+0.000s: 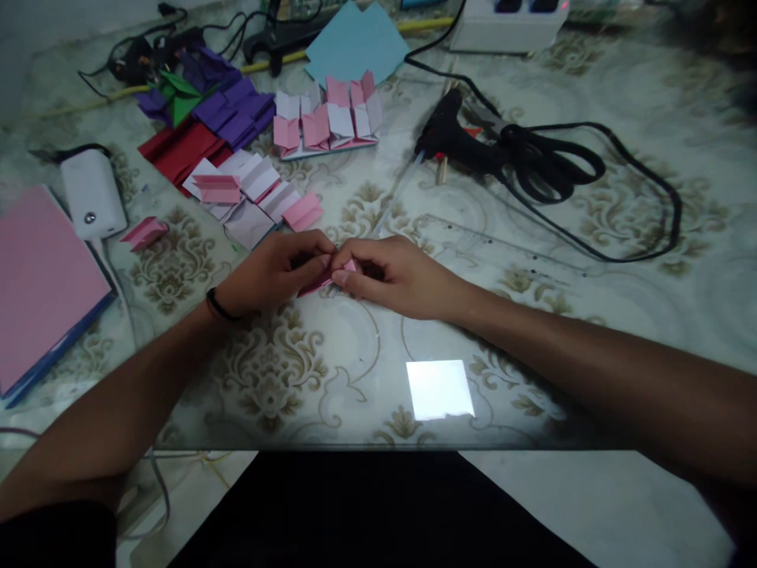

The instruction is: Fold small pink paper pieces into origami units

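Observation:
Between my two hands is a small folded piece of pink paper (pixel 316 285), pinched low over the patterned tabletop. My left hand (pixel 281 268) grips its left part with thumb and fingertips. On the other side, my right hand (pixel 393 272) pinches its right end, and the fingertips of both hands meet. Much of the paper is hidden behind the fingers. Just beyond my left hand lie folded white and pink paper pieces (pixel 254 189), some joined together. A loose pink folded piece (pixel 146 233) rests to the left.
A black glue gun (pixel 453 130) with a coiled cord (pixel 553 162) lies at the back right, near a clear ruler (pixel 502 243). Purple folded papers (pixel 236 110), red folded paper (pixel 183 150) and blue sheets (pixel 358 43) sit behind. At left are a pink paper stack (pixel 50 284) and a white adapter (pixel 93 193).

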Tool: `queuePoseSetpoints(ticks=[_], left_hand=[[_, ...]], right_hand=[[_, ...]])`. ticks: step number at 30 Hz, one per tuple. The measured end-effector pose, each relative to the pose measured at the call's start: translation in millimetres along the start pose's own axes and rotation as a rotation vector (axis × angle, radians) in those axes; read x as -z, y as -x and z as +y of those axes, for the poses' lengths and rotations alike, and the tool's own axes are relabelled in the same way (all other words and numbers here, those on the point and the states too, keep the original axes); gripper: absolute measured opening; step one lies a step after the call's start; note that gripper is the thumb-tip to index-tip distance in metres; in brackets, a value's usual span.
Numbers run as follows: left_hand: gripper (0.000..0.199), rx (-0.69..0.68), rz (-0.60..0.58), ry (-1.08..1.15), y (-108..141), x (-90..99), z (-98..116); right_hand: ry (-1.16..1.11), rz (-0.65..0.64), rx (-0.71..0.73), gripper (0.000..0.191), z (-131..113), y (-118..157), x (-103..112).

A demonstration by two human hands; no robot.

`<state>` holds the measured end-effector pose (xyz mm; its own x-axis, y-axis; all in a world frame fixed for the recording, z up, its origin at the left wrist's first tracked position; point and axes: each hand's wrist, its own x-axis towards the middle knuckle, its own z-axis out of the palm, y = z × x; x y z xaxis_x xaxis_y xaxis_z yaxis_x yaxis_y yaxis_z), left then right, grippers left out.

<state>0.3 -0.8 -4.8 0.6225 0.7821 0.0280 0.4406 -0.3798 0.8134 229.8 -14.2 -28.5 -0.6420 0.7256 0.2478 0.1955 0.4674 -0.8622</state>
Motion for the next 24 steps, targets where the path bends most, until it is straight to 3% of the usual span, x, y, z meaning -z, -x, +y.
queuePoseSetpoints(ticks=[24], left_hand=[[0.025,0.005,-0.007,0.016,0.5,-0.1,-2.4]], right_hand=[[-0.020,-0.006,-0.009,0.034,-0.2,-0.7,-1.0]])
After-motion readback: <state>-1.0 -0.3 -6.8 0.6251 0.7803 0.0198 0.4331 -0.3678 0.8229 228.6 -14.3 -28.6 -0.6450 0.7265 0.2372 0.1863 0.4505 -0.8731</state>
